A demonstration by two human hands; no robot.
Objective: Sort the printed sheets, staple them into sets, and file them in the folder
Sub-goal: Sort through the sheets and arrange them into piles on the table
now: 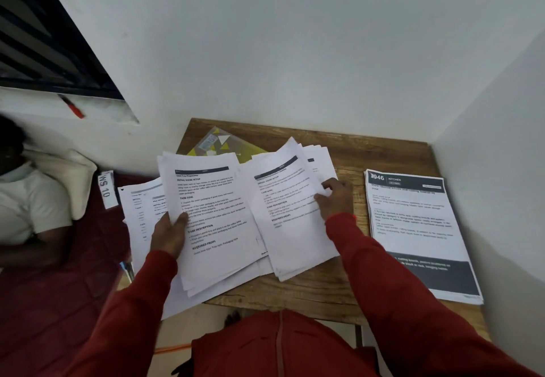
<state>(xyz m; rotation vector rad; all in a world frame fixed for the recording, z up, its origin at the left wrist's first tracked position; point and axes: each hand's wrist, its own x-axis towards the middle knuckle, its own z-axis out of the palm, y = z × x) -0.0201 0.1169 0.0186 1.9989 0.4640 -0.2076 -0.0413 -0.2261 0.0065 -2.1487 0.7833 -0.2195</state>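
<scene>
left hand pinches printed sheets overhanging desk left edge | right hand flat on middle stack | folder behind, walls close | kitchen stack right

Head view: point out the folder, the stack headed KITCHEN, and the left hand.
folder [224, 140]: head view, on its patterned cover above the sheets.
KITCHEN stack [413, 223]: head view, middle of top sheet.
left hand [169, 233]: head view, back of the hand.

Single head-worn view, steeply down and forward, close over wooden table, facing corner wall
</scene>
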